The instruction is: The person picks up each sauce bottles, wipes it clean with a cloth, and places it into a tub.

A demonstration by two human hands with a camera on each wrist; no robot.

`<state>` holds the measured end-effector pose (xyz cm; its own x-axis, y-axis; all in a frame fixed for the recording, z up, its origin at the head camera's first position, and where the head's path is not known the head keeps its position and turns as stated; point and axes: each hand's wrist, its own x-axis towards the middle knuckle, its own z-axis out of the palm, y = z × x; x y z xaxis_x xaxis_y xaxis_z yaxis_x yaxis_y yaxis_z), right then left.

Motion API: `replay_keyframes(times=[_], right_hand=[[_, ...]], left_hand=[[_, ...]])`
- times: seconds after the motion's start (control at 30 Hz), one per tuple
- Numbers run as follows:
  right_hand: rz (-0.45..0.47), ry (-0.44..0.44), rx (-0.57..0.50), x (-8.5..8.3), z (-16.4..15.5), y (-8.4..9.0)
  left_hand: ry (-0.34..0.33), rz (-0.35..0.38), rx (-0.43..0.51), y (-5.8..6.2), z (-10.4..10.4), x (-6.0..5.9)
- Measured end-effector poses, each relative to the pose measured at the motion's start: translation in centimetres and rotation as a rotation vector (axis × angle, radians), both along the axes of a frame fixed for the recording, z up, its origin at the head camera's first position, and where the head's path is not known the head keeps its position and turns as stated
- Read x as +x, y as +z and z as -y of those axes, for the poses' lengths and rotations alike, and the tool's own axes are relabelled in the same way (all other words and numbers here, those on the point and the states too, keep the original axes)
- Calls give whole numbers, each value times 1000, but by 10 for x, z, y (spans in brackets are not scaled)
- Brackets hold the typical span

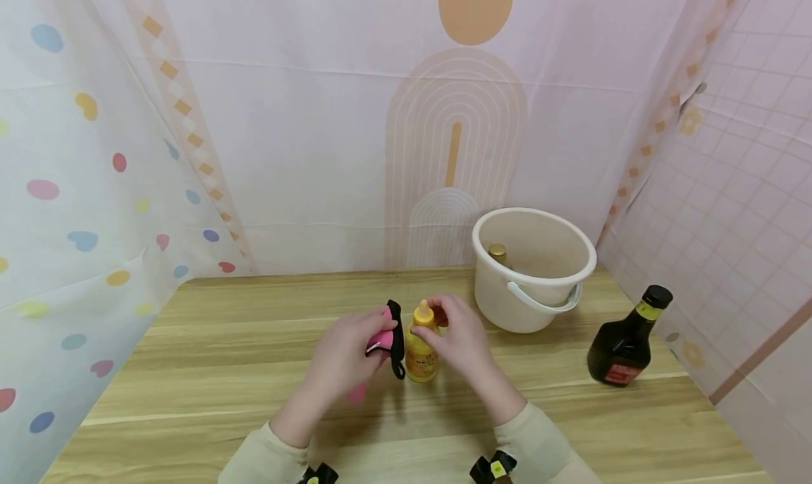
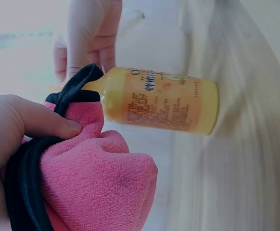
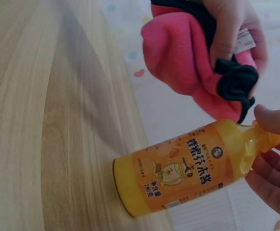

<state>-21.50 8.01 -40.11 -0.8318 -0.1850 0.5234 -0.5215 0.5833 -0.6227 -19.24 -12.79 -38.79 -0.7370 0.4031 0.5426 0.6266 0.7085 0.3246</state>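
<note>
A pink cloth with black trim (image 2: 96, 178) is bunched in my left hand (image 1: 345, 346), the thumb pressing into its folds. Just right of it stands a yellow squeeze bottle of honey mustard sauce (image 3: 178, 168), upright on the table with a pointed cap. My right hand (image 1: 463, 332) pinches that bottle near its neck, thumb on one side and fingers on the other. In the right wrist view the cloth's black edge hangs close to the bottle's shoulder; whether they touch I cannot tell.
A cream bucket (image 1: 533, 258) with a pale handle stands at the back right, a gold-capped bottle (image 1: 497, 252) inside it. Farther right is a dark sauce bottle (image 1: 624, 343) with a black cap. Printed curtains enclose the wooden table (image 1: 209, 343).
</note>
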Motion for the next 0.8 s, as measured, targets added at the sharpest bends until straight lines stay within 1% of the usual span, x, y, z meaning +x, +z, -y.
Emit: replay_keyframes(times=[0.13, 0.33, 0.47, 0.63, 0.8], right_hand=[[-19, 5, -5, -1, -1, -1], [-54, 36, -27, -2, -3, -3], [-56, 60, -33, -3, -4, -4], [-32, 108, -65, -3, -5, -2], [21, 151, -89, -3, -7, 0]], left_hand=[[-5, -16, 14, 5, -1, 0], [1, -15, 19, 8, -3, 1], [-4, -16, 30, 9, -3, 1], [-21, -11, 48, 10, -4, -1], [-36, 1, 53, 10, -5, -3]])
